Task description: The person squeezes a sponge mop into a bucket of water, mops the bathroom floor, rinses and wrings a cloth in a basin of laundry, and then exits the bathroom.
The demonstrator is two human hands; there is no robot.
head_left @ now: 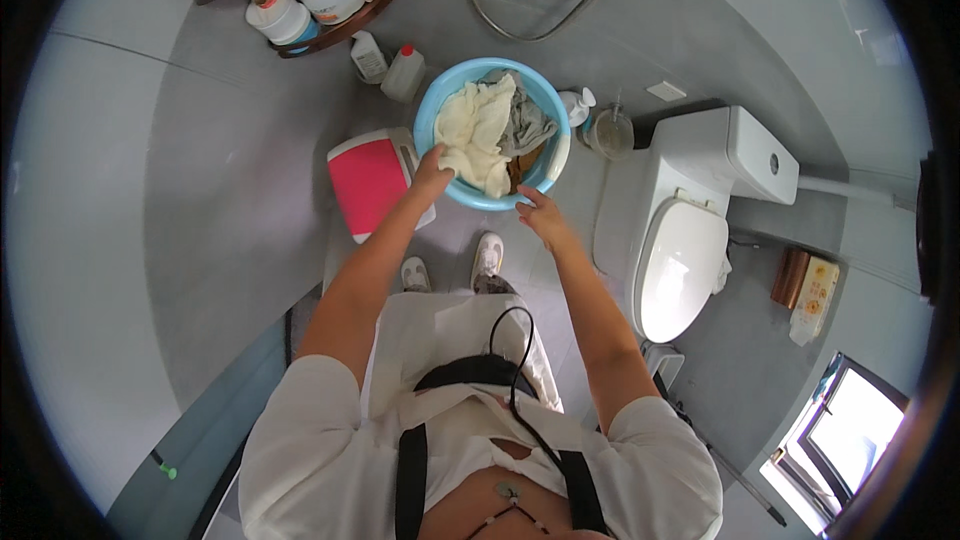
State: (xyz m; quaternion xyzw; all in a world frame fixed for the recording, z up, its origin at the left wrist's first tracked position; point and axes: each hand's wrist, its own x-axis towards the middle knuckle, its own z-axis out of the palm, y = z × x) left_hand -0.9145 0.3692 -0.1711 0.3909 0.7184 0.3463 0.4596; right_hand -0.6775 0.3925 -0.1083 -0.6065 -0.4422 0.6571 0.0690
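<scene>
A round light-blue basin (428, 105) stands ahead of me, filled with laundry. A cream-coloured cloth garment (478, 120) covers its left side, a grey garment (527, 128) lies at the right, and a brown piece (522, 166) shows beneath them. My left hand (432, 174) is closed on the near-left rim, fingertips against the cream garment. At the near-right rim my right hand (541, 216) curls its fingers over the edge. Some of the fingers' undersides are hidden.
A pink-topped white box (370, 185) stands left of the basin. Plastic bottles (404, 74) sit behind it, under a corner shelf (345, 32) of jars. A pump bottle (577, 105) and clear container (611, 134) stand between basin and toilet (683, 265). A hose (530, 38) hangs behind.
</scene>
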